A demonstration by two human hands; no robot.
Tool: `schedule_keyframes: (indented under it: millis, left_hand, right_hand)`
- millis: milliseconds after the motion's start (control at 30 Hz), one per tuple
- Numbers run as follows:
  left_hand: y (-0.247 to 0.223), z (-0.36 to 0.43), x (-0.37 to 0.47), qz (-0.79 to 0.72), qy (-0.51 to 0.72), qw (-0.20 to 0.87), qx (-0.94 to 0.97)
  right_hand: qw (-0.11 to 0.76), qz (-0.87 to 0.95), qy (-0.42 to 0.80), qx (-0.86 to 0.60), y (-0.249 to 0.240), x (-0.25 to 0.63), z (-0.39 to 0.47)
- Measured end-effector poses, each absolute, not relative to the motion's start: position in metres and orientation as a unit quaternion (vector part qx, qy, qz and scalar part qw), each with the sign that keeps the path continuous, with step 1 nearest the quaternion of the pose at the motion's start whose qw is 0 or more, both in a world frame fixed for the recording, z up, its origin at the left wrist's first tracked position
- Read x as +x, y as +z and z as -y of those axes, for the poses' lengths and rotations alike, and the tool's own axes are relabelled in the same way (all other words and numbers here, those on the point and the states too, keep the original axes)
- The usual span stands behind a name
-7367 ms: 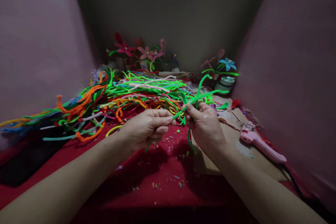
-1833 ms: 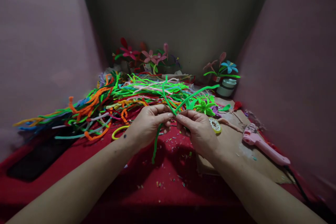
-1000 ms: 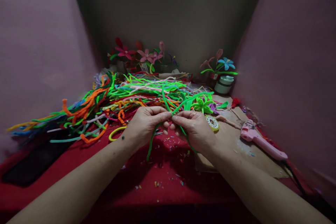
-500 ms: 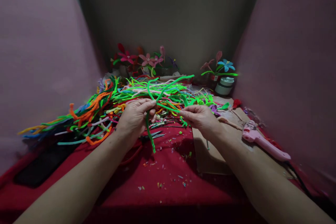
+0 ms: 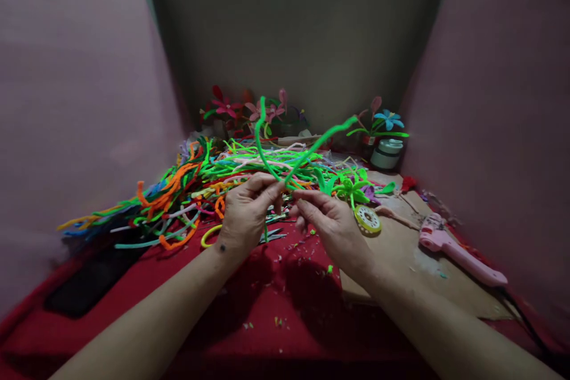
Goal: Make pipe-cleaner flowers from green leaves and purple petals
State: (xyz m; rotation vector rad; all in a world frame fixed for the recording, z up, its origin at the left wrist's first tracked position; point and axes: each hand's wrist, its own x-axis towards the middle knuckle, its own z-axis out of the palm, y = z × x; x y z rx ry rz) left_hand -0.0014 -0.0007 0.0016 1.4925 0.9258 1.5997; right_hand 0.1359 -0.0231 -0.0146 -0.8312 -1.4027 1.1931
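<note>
Green pipe cleaners (image 5: 312, 151) cross between my hands, two ends rising in a V and a short end hanging below. My left hand (image 5: 252, 205) pinches them at the crossing with thumb and forefinger. Close on its right, my right hand (image 5: 327, 222) has thumb and forefinger pressed together at the green strand by the crossing; the fingers partly hide the strand there. Beneath my left hand lie scissors (image 5: 211, 236) with a yellow handle, their blades partly covered. Behind the hands spreads a pile of pipe cleaners (image 5: 240, 160) in many colours, mostly green.
A pink glue gun (image 5: 463, 255) rests on a cardboard sheet (image 5: 401, 261) at the right, near a round yellow-rimmed disc (image 5: 367, 219). A black phone-like slab (image 5: 89, 285) lies left. Pipe-cleaner flowers (image 5: 387, 120) and a pale lidded jar (image 5: 386, 154) stand behind. Scraps dot the red cloth (image 5: 267, 338).
My right hand has moved in towards my left hand. The green ends now stand higher and spread wider. The whole view has shifted slightly, and the yellow-rimmed disc now shows beside my right hand.
</note>
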Motion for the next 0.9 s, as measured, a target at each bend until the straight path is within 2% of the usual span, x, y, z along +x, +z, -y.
schedule_keyframes:
  millis: [467,667,900]
  left_hand:
    - [0.009,0.012,-0.004,-0.362,0.481,0.363,0.711]
    - [0.006,0.007,-0.004,-0.403,0.48,0.43,0.65]
    - [0.004,0.003,-0.003,-0.346,0.444,0.569,0.6]
  right_hand:
    - [0.612,0.44,0.59,-0.288,-0.022,0.13,0.02]
    - [0.604,0.469,0.556,-0.326,-0.025,0.131,0.02]
    - [0.595,0.512,0.508,-0.356,-0.022,0.135,0.03]
